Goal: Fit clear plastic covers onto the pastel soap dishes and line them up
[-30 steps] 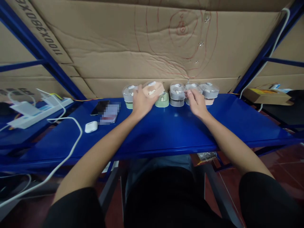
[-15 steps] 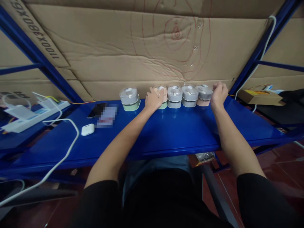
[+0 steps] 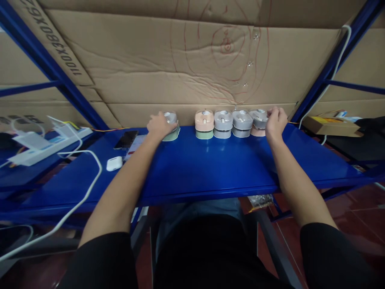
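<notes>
Several lidded plastic boxes stand stacked in pairs along the back of the blue shelf (image 3: 192,164). My left hand (image 3: 160,126) is closed around the left side of the leftmost pair, a grey box (image 3: 171,118) on a green box (image 3: 171,135). Its far fingers are partly hidden. Right of a gap, a peach box (image 3: 204,120) sits on another green one, followed by two grey pairs (image 3: 223,120). A grey box on a peach box (image 3: 258,131) ends the row. Against that end rests my right hand (image 3: 276,122), fingers loosely bent, holding nothing.
On the left lie a dark phone (image 3: 125,139), a second phone (image 3: 136,145) and a white earbud case (image 3: 114,163). A white cable (image 3: 90,188) crosses the shelf beside a power strip (image 3: 51,146). Cardboard (image 3: 144,60) backs the shelf; a small carton (image 3: 331,125) lies right.
My left hand set the peach box on the green one, let go and moved left to the leftmost pair. My right hand moved right to the row's end. The middle stacks now stand close together.
</notes>
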A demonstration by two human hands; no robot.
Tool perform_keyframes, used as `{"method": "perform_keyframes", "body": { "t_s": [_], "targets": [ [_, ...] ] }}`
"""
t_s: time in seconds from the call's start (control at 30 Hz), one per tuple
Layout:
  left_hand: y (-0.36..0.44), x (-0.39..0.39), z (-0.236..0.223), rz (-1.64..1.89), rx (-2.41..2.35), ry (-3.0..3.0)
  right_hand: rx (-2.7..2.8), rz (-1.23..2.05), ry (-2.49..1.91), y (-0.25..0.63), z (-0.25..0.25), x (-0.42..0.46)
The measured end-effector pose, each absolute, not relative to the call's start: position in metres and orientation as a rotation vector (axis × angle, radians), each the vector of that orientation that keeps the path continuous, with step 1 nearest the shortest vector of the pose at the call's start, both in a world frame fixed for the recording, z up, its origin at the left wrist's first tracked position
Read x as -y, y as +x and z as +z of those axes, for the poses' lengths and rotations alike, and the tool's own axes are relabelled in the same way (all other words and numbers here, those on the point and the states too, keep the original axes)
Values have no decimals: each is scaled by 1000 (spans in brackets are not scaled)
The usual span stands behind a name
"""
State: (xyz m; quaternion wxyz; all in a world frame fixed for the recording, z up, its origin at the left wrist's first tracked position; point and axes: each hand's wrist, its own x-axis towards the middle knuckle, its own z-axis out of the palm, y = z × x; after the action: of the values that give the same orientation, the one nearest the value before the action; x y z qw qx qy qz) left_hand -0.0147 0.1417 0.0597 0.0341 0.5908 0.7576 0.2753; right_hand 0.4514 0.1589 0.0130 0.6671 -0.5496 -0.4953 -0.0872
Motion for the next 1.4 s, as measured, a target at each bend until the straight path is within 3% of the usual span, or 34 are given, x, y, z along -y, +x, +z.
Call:
{"method": "perform_keyframes", "body": {
  "t_s": [0.17, 0.27, 0.4, 0.5, 0.63, 0.87, 1.13, 1.4],
  "targets": [
    [-20, -125, 54, 1127, -2242, 1873, 1044, -132, -1283, 431, 27, -141],
    [-21, -102, 53, 1290, -1959, 2145, 1165, -49, -1187, 406, 33, -123],
    [-2, -64, 39, 967, -1186, 2555, 1772, 143, -865, 356, 32, -87],
    [20, -42, 19, 783, -913, 2529, 2228, 279, -673, 320, 22, -61],
    [37, -29, -3, 746, -852, 2383, 2491, 374, -763, 296, 9, -41],
    [22, -31, -2, 678, -898, 2399, 2405, 339, -917, 318, 25, -46],
    [16, -35, -5, 548, -913, 2628, 2330, 260, -1555, 380, 35, -80],
    [14, -41, -5, 684, -917, 2543, 2397, 400, -1565, 371, 35, -77]
  ]
}}
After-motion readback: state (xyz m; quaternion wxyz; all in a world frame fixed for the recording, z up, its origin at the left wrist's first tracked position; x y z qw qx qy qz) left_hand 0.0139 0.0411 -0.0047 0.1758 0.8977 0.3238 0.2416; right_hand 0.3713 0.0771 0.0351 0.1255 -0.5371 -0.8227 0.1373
